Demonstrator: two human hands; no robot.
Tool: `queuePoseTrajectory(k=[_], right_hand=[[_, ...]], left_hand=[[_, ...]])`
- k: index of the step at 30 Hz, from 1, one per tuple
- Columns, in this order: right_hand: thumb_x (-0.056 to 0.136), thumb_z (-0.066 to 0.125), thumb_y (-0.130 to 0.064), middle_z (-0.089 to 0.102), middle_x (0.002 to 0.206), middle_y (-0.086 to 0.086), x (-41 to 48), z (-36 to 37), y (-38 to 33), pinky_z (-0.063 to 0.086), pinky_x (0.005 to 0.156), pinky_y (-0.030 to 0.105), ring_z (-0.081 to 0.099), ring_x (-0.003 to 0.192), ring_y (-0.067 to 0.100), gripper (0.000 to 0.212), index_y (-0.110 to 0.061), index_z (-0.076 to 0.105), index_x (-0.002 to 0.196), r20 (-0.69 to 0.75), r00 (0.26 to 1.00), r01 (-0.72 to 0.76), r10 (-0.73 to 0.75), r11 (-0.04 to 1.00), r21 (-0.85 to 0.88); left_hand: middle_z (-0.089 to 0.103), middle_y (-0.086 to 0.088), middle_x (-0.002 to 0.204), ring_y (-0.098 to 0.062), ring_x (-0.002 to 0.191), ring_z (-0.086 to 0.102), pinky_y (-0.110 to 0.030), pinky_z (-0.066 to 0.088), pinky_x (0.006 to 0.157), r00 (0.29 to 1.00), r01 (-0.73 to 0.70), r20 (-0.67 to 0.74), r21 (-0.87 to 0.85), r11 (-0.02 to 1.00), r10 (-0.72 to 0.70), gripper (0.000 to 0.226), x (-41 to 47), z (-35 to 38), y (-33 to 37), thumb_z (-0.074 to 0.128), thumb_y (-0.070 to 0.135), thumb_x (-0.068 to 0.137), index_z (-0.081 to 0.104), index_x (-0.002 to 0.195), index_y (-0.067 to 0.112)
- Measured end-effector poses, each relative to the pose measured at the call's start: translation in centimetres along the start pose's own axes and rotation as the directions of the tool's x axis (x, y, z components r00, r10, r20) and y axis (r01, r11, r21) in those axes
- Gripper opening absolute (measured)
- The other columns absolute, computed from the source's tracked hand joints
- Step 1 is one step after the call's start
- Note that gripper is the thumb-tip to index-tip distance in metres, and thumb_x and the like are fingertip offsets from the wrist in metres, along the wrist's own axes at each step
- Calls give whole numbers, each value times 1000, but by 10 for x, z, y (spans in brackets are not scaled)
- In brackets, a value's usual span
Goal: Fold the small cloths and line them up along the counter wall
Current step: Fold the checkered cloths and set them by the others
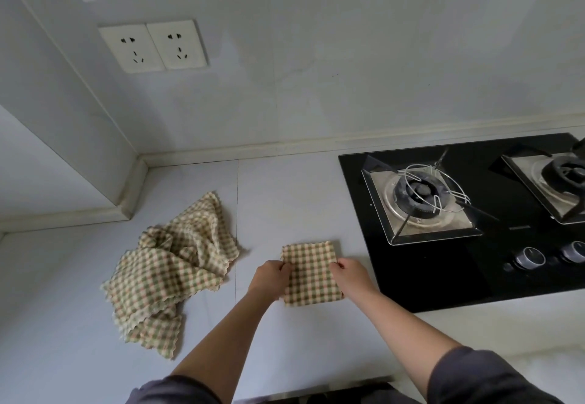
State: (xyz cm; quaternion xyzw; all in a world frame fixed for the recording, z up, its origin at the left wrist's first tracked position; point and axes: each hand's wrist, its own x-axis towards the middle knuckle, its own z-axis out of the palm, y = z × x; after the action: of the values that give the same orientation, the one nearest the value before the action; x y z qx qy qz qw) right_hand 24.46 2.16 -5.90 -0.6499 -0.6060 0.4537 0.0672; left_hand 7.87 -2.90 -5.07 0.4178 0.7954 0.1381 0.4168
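Checked folded cloth (311, 274) in pinch grip, L hand (270, 278) + R hand (349, 277) (crumpled pile (171, 270) left).

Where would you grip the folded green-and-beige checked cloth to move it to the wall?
Pinch the folded green-and-beige checked cloth at both long side edges, from left and right, as the left hand and right hand do. It lies flat; two holds likely keep it folded.

My left grip (269, 278) and right grip (349, 277) cover the side edges of the folded cloth (311, 274); its layers cannot be counted, nor the cloths in the crumpled heap (167, 274). The right edge crops the second burner (563, 175); markings on the knobs (530, 258) are too small to read.
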Motion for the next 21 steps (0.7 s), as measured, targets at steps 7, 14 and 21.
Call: queuePoseTrajectory(k=[7,14,21], right_hand=[[93,44,-19,49,63,-1,1,2,-6,36,55,26,48,61,17,32,-16,44,62,-12,998,-59,59,997,-53],[92,45,-19,50,64,-2,3,-1,-11,45,56,27,52,60,17,29,-18,45,63,9,997,-77,78,995,-63],[93,45,-22,66,84,9,6,-11,-10,56,56,31,66,74,24,21,-10,60,87,152,975,-176,159,978,109]], left_hand=[[55,-2,60,-15,47,56,-26,52,55,998,44,-45,32,999,-43,36,-1,4,1,35,20,98,48,64,13],[57,-2,90,-22,77,58,-28,40,59,974,-10,-218,226,974,61,10,-10,7,3,47,18,93,48,100,11],[-14,0,159,-19,146,-12,-50,-2,117,887,-426,196,694,580,417,62,-2,19,1,21,43,102,-6,152,17]])
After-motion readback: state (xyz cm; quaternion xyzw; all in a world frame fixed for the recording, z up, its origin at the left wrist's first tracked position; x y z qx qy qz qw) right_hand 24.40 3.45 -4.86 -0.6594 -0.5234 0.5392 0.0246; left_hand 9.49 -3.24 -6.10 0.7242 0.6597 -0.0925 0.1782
